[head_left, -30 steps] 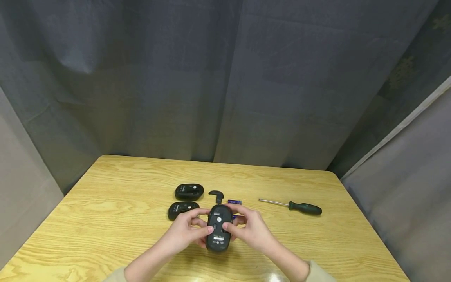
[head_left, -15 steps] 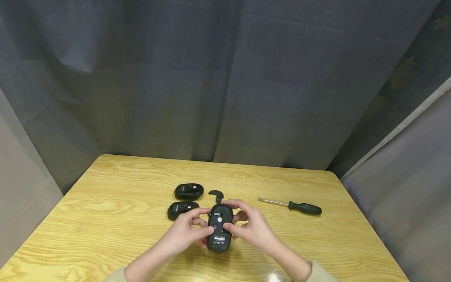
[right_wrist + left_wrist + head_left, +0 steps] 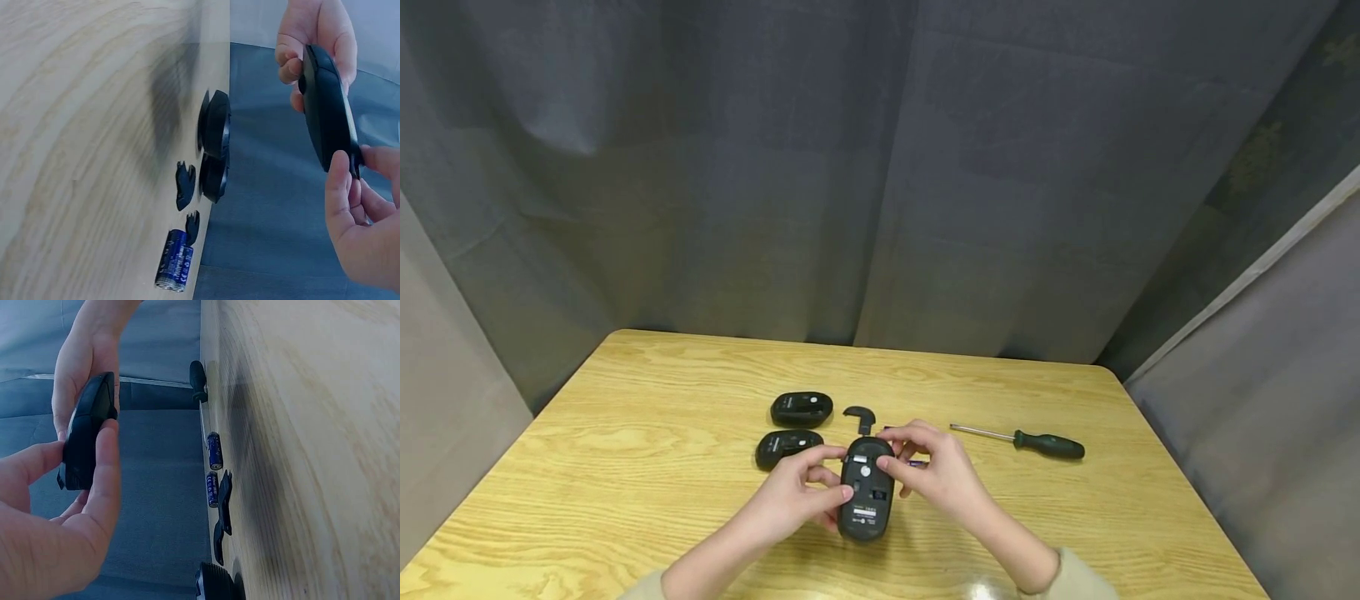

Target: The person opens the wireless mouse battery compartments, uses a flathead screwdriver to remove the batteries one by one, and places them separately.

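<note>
A black computer mouse (image 3: 863,521) is held underside up above the table. My left hand (image 3: 801,496) grips its left side, thumb on the underside. My right hand (image 3: 940,471) pinches its far right edge, where a thin black part (image 3: 356,164) juts out in the right wrist view. A dark battery slot (image 3: 878,495) shows in the underside. Beyond the mouse lie two blue batteries (image 3: 173,261), mostly hidden by my right hand in the head view. Beside them are two black battery covers (image 3: 185,185).
Two more black mice (image 3: 802,408) (image 3: 786,447) lie underside up to the left on the wooden table (image 3: 662,467). On the right lies a screwdriver (image 3: 1048,444) with a dark green handle. Grey curtains (image 3: 760,208) hang behind and at the sides.
My right thumb has slid up along the mouse to its far end, and the battery slot below it has come into view. My left hand keeps its grip.
</note>
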Tool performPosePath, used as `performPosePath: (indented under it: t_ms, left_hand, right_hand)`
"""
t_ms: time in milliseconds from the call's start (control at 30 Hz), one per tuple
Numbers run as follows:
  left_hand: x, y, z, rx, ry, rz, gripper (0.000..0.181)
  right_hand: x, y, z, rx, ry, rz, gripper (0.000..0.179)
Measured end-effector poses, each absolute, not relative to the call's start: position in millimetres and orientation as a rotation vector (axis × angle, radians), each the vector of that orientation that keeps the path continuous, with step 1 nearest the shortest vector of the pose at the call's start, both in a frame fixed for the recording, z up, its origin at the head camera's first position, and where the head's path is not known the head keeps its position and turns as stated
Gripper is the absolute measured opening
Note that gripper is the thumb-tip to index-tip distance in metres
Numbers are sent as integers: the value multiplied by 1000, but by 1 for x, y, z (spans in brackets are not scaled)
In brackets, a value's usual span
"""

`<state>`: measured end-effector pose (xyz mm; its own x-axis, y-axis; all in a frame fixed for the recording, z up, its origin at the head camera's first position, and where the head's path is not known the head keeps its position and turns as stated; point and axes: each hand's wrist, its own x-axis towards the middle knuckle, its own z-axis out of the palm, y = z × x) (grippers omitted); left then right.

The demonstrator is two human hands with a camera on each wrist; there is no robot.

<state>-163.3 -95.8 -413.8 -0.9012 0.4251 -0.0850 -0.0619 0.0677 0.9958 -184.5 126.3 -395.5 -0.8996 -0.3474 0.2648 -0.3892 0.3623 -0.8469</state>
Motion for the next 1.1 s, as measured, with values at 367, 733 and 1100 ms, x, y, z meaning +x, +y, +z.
performPosePath:
  t_ms: [367,733,1100]
  left_hand:
    - [-163,-98,-414,364,2017,1867,60]
    - [-164,-107,-416,314,2032,1888,61]
    - [-168,-124,-413,257,2074,1917,63]
  right_hand:
    - [-189,130,-382,623,-2570,1856,28]
    - [-191,136,-376,486,-2514,2054,30]
    - [-188,137,-383,486,-2530,2116,33]
